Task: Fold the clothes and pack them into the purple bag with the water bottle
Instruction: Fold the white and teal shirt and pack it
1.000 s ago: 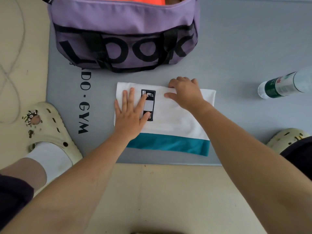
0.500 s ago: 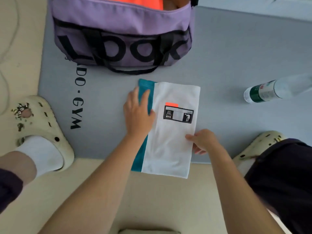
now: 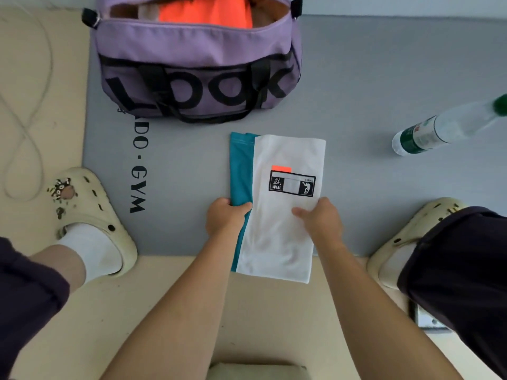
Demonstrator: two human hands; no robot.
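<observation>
1. I see a grey gym mat (image 3: pixel 356 78) covering most of the floor; its print reads "DO·GYM", and the first letters are hidden under the bag.
2. The purple duffel bag (image 3: pixel 197 50) sits at the mat's far edge, zip open and top cut off by the frame. An orange garment (image 3: pixel 205 12) lies inside; a pale lump beside it is too blurred to name.
3. The folded white-and-teal garment (image 3: pixel 277 215) lies lengthwise in front of the bag and apart from it, its near end hanging off the mat onto the beige floor. The black "TEAM" patch faces up; the smaller patch text is unreadable.
4. The left hand (image 3: pixel 223 219) grips the teal edge, thumb on top, fingers curled underneath and hidden.
5. The right hand (image 3: pixel 319 222) pinches the white edge, thumb on top, fingers out of sight below.
6. The water bottle (image 3: pixel 439 127) lies on its side on the mat to the right, well apart from the bag, its green cap blurred at the frame edge.
7. The cream clogs (image 3: pixel 90 215) flank the mat; the right one is half covered by dark shorts.
</observation>
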